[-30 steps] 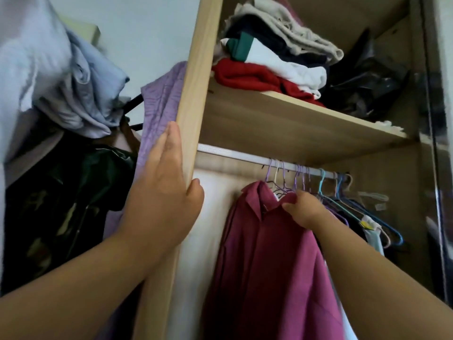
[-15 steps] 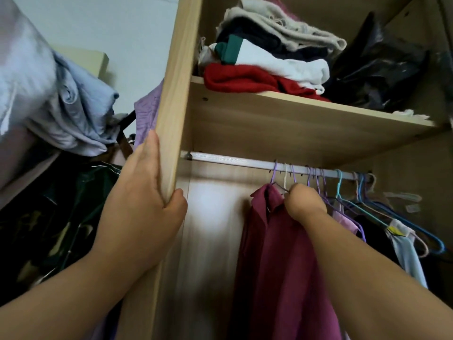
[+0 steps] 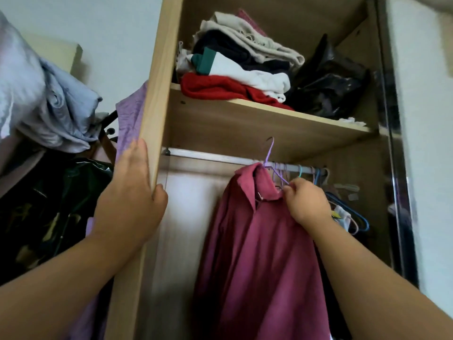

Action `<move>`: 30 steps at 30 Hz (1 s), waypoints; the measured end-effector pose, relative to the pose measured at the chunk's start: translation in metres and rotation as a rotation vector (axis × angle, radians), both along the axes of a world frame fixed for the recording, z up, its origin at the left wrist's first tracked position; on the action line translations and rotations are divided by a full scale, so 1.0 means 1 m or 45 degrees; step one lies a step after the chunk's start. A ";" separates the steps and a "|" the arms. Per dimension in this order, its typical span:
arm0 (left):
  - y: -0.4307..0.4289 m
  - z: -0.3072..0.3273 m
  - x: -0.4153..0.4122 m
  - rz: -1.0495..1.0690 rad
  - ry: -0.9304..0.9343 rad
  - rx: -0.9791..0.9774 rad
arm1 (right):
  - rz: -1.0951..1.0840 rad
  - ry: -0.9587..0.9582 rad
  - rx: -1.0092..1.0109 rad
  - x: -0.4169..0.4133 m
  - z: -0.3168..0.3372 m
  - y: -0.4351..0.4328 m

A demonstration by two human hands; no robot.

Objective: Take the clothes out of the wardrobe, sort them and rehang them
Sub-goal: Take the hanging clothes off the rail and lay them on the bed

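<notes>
Purple hanger (image 3: 269, 153) is now off the rail (image 3: 208, 157), with its hook up just under the shelf (image 3: 245, 123); 0.5 s ago it was hooked on. Right hand (image 3: 306, 202) has its fingers curled, pinching the hanger at the collar of the maroon shirt (image 3: 257, 253). The shirt hangs from it inside the wardrobe, left of the other hangers (image 3: 300, 171) on the rail. Left hand (image 3: 130, 200) is unchanged: fingers flat on the outside of the side panel (image 3: 161, 69), thumb hooked round its front edge.

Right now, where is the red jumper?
In the head view, the red jumper lies on the upper shelf, at the bottom of the folded pile, left of the black bag.
</notes>
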State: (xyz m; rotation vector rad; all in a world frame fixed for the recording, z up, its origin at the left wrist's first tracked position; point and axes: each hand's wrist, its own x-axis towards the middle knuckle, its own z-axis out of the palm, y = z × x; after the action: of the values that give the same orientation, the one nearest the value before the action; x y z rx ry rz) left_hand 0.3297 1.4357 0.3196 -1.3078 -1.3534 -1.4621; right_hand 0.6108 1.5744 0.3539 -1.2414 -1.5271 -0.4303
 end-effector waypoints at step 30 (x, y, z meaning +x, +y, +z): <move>-0.026 -0.303 0.126 -1.866 0.796 -1.298 | -1.048 0.282 -0.549 -0.045 -0.348 -0.463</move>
State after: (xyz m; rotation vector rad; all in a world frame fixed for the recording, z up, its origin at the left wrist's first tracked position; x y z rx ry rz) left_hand 0.4561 1.4098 0.0163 -3.4787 -0.5093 -0.7318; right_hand 0.5660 1.1111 0.0064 -2.1791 -0.8836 -0.4726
